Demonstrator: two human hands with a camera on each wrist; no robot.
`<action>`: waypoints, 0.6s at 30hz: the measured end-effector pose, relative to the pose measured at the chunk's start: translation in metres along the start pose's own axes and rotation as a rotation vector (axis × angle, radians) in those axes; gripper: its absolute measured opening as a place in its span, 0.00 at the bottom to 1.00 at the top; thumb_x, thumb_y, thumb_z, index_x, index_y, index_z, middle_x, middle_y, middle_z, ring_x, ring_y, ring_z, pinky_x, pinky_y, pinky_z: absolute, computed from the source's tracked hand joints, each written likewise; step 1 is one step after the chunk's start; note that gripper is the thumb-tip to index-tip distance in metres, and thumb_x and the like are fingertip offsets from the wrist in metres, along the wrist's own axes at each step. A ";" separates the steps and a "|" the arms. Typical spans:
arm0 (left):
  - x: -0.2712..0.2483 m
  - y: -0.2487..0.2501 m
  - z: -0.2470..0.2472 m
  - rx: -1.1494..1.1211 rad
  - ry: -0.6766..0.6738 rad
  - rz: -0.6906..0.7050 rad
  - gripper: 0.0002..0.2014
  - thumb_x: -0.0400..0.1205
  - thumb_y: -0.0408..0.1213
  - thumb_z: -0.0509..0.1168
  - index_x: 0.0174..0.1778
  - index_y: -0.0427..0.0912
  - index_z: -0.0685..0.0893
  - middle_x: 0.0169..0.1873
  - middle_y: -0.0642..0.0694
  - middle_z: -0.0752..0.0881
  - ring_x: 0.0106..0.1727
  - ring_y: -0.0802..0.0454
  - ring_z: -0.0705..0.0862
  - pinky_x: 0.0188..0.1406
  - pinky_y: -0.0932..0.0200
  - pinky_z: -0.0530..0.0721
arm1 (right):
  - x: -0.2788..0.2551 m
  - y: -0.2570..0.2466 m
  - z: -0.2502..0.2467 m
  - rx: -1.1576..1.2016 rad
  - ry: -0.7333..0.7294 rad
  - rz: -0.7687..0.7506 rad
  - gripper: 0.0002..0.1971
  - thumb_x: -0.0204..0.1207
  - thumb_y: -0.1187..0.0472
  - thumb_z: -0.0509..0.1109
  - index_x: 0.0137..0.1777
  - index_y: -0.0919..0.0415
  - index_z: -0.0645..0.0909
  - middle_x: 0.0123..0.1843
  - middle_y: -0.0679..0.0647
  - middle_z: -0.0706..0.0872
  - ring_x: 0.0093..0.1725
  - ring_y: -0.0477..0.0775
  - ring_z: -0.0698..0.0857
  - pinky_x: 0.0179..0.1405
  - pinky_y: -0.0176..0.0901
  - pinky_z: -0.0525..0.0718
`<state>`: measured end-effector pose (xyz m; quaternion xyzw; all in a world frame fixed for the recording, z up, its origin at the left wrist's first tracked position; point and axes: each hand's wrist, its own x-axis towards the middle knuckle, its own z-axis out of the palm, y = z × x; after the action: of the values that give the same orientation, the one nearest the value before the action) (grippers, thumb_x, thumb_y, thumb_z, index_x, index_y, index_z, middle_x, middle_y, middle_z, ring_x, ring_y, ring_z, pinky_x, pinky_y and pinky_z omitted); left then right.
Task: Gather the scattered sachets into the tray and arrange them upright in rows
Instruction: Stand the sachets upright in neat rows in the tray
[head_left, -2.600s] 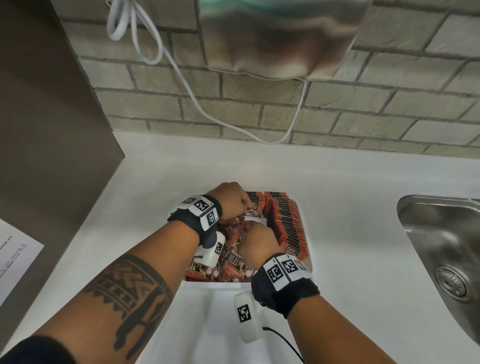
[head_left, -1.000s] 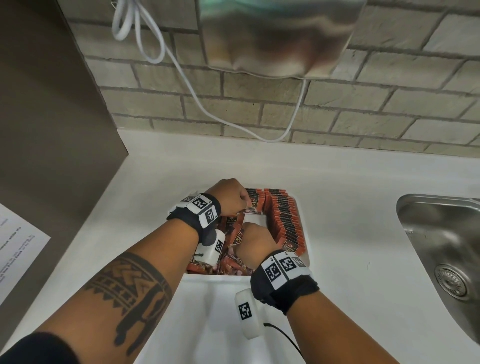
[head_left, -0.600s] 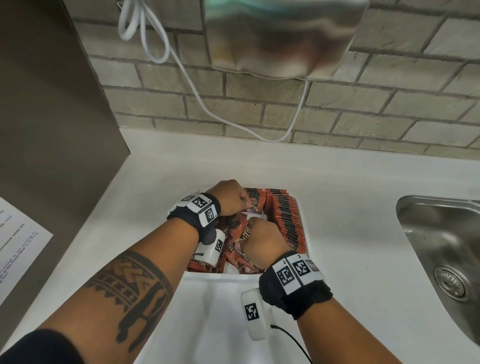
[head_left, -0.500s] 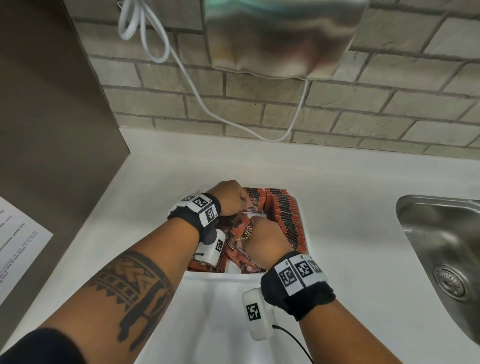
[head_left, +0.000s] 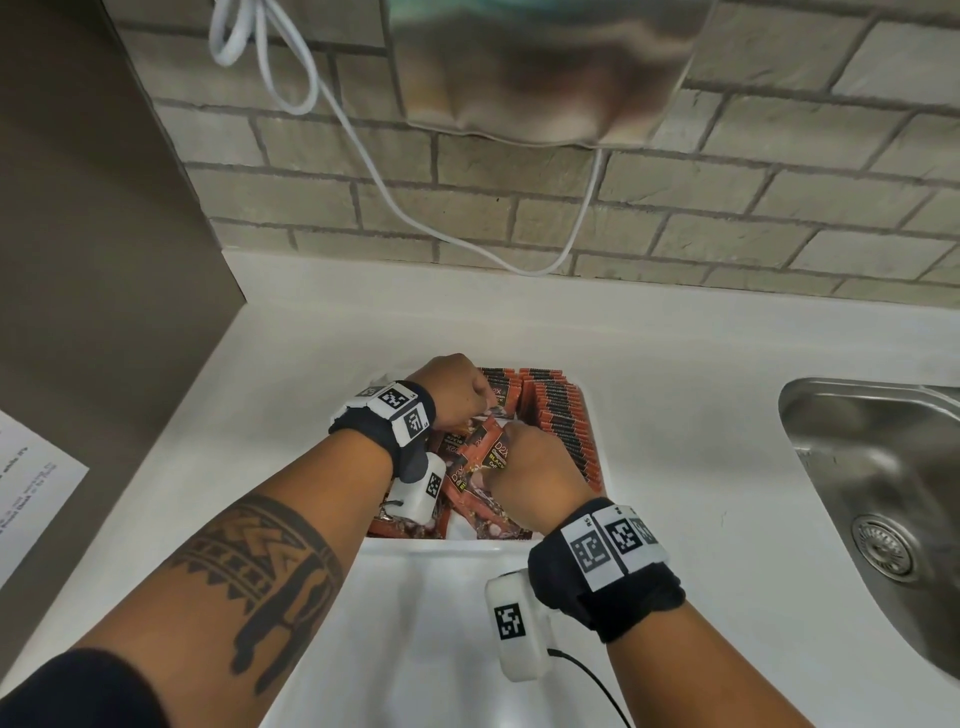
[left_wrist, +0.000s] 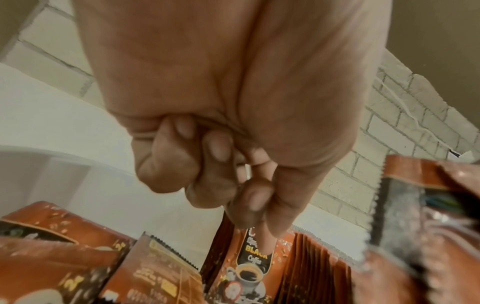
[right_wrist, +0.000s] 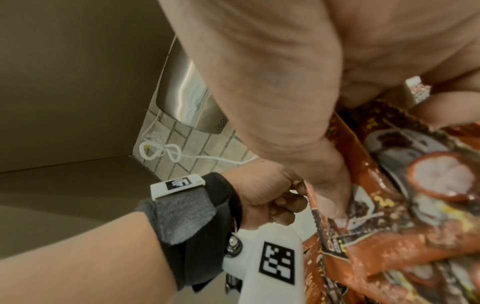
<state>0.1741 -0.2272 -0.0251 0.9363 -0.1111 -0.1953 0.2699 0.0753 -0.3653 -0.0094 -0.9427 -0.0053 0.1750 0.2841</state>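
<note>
A white tray (head_left: 441, 548) holds orange and black coffee sachets. Upright rows of sachets (head_left: 563, 431) fill its right side and far end. Loose sachets (head_left: 480, 512) lie flat in a heap at the near left. My left hand (head_left: 460, 389) is at the far end, fingers curled, with thumb and forefinger pinching the top of an upright sachet (left_wrist: 253, 259) at the front of a row. My right hand (head_left: 524, 470) grips a small bunch of sachets (head_left: 491, 449) lifted off the heap, its thumb (right_wrist: 333, 195) pressed on the front one.
The tray sits on a white counter (head_left: 685, 415) against a brick wall. A steel sink (head_left: 883, 493) lies to the right. A metal wall unit (head_left: 545, 67) with a white cable (head_left: 363, 171) hangs above. A brown panel and a paper sheet (head_left: 31, 483) are at the left.
My right hand has taken a bunch of sachets from the heap and raised it towards my left hand. The left hand has stayed at the far row.
</note>
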 end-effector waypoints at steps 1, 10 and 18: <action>0.000 0.000 0.000 0.001 -0.001 -0.002 0.12 0.85 0.36 0.65 0.59 0.45 0.93 0.61 0.47 0.90 0.52 0.53 0.84 0.51 0.61 0.77 | -0.001 0.000 0.000 0.007 -0.003 -0.002 0.19 0.80 0.57 0.72 0.67 0.63 0.77 0.65 0.57 0.85 0.62 0.56 0.84 0.52 0.39 0.77; -0.009 0.000 -0.012 -0.095 0.052 -0.006 0.10 0.84 0.36 0.66 0.47 0.46 0.94 0.55 0.51 0.92 0.55 0.54 0.86 0.57 0.59 0.81 | 0.002 0.010 -0.009 0.147 -0.016 -0.039 0.12 0.79 0.58 0.74 0.59 0.58 0.79 0.58 0.51 0.85 0.61 0.54 0.84 0.51 0.40 0.77; -0.037 0.004 -0.015 -0.411 0.143 -0.029 0.24 0.90 0.57 0.54 0.61 0.46 0.89 0.51 0.51 0.88 0.51 0.50 0.84 0.47 0.56 0.79 | 0.016 0.014 -0.040 0.413 0.145 -0.097 0.02 0.78 0.57 0.75 0.48 0.51 0.86 0.46 0.48 0.91 0.44 0.47 0.89 0.43 0.38 0.85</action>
<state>0.1465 -0.2119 0.0008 0.8746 -0.0360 -0.1507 0.4594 0.1021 -0.3970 0.0089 -0.8733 0.0058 0.0903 0.4786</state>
